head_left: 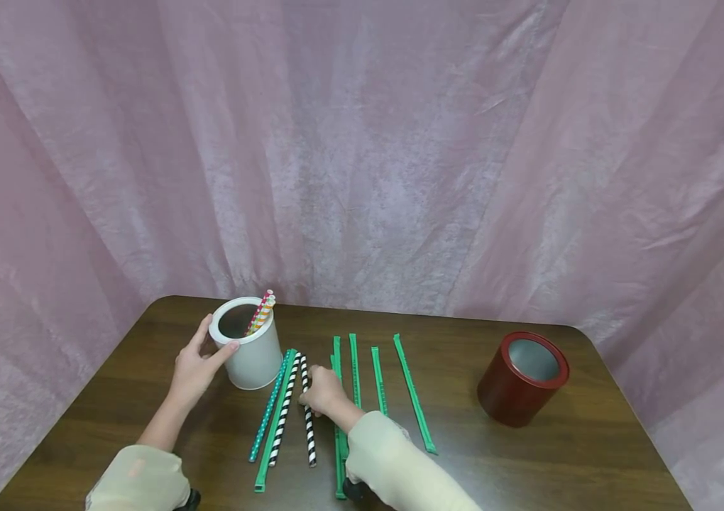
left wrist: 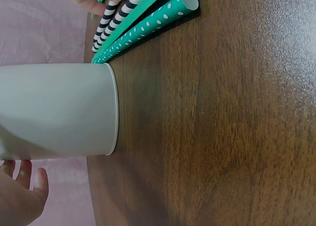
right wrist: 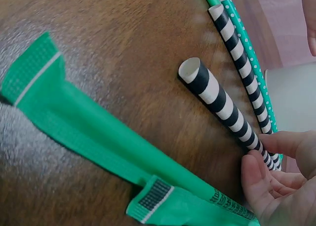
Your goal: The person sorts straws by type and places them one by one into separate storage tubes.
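Note:
My left hand (head_left: pixel 194 370) holds the left side of a white round canister (head_left: pixel 252 363), thumb and index finger spread at its rim. Pink-patterned and orange-striped straws (head_left: pixel 263 312) lean inside it. My right hand (head_left: pixel 327 392) pinches a black-and-white striped paper straw (right wrist: pixel 217 98) between thumb and fingers; the straw lies on or just above the table. To its left lie another striped straw (right wrist: pixel 240 58), a straw in a green wrapper (head_left: pixel 275 433) and a teal polka-dot straw (left wrist: pixel 148 25).
Several green-wrapped straws (head_left: pixel 414 394) lie to the right of my right hand, some partly under the forearm. A dark red canister (head_left: pixel 507 390) with an open top stands at the right of the brown wooden table (head_left: pixel 560 461). A pink curtain (head_left: pixel 387 156) hangs behind.

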`<state>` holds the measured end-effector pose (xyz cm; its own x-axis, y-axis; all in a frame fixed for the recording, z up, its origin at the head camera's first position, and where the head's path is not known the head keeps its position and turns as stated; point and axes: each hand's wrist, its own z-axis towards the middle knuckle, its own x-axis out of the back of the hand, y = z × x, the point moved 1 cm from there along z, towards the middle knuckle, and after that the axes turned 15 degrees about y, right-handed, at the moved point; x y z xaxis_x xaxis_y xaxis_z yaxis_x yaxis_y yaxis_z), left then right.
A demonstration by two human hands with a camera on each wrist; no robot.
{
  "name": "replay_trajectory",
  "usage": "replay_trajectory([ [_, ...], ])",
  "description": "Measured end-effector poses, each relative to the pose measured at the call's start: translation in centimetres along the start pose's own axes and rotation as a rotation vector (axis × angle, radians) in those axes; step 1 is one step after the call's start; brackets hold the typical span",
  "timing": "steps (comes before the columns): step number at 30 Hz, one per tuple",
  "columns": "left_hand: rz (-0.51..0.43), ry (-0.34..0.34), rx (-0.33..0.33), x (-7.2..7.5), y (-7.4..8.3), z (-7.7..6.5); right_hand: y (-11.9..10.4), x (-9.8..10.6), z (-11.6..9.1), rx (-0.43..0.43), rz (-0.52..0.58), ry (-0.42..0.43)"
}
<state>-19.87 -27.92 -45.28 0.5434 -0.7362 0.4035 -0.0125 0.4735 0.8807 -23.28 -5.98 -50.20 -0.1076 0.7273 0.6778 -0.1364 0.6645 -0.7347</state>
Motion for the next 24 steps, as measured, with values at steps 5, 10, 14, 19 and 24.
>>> replay_trajectory([
  [5, -0.001, -0.001, -0.004, 0.04, 0.10, 0.01, 0.10, -0.03, 0.14, -0.018, -0.027, 0.000],
  [10, -0.007, -0.001, -0.002, 0.05, 0.19, 0.00, -0.09, 0.12, 0.06, -0.009, -0.061, 0.006],
  [14, -0.012, -0.001, -0.002, 0.07, 0.22, 0.02, -0.17, 0.08, 0.00, 0.005, -0.079, 0.020],
  [19, -0.006, 0.004, -0.002, 0.01, 0.11, 0.04, -0.19, -0.02, -0.14, 0.052, -0.126, 0.048],
  [24, -0.001, 0.009, -0.008, -0.07, 0.04, 0.05, -0.04, 0.14, -0.17, 0.027, -0.058, 0.031],
])
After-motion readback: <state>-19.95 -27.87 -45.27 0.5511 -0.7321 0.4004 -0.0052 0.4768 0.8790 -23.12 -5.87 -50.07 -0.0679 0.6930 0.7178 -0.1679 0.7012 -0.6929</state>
